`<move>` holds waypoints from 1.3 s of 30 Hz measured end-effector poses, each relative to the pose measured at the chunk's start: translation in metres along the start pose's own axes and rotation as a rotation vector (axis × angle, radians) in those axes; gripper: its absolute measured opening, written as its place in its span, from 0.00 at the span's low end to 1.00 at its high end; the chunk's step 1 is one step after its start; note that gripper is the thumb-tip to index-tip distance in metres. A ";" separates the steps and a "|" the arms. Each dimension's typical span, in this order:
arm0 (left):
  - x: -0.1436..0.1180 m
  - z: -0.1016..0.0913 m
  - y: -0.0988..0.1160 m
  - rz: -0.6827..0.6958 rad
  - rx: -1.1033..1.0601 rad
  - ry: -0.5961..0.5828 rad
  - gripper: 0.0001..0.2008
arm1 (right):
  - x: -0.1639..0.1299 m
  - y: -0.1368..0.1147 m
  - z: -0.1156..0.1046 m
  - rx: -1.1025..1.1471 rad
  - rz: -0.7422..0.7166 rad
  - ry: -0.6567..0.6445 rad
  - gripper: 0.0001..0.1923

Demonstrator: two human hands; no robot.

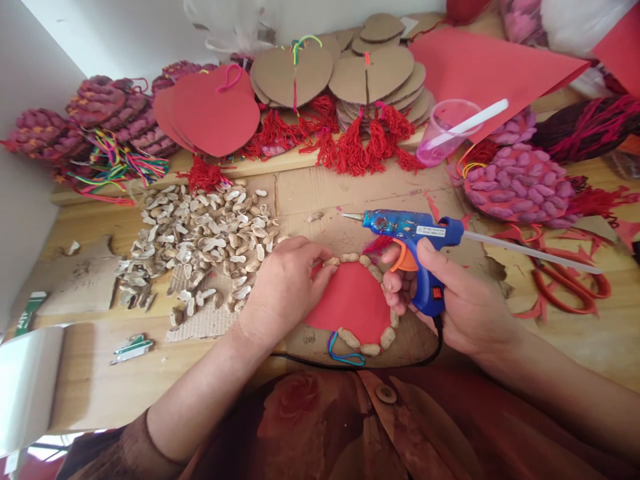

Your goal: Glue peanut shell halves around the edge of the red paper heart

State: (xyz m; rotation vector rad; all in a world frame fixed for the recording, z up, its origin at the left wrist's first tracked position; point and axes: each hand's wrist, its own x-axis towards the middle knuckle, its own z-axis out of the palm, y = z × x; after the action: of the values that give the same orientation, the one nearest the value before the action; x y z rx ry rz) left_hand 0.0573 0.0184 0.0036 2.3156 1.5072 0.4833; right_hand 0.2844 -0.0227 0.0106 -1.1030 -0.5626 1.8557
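Observation:
My right hand (463,293) is wrapped round a blue glue gun (413,227) with an orange trigger; its nozzle points left and a clear glue stick (530,251) sticks out of the back. My left hand (293,287) pinches a peanut shell (331,262) at the upper left edge of a red heart-shaped piece (350,300). Peanut shells (371,349) line the top, right and bottom edges of that piece. At its lower left lies a blue cord loop (345,353). Red tassel threads at its upper right are partly hidden by the gun.
Loose peanut shell halves (200,227) are spread at the left. Cardboard hearts (293,73), red hearts (215,113) and red tassels (355,150) line the back. A pink cup (443,137) and orange-handled scissors (570,287) are at the right. The gun's black cable (320,363) runs along the front.

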 end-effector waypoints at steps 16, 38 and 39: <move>0.000 -0.007 -0.005 -0.026 -0.026 0.010 0.11 | 0.000 0.001 0.001 0.000 0.000 0.026 0.16; -0.008 -0.027 -0.006 0.012 0.055 -0.048 0.08 | 0.003 -0.008 0.014 -0.044 0.202 0.417 0.30; -0.011 -0.034 -0.008 -0.017 0.047 -0.093 0.08 | 0.003 -0.008 0.013 -0.038 0.201 0.423 0.30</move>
State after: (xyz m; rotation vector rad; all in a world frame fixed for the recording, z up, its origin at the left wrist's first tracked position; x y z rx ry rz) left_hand 0.0312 0.0140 0.0293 2.3248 1.5081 0.3349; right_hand 0.2759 -0.0158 0.0214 -1.5723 -0.2487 1.7082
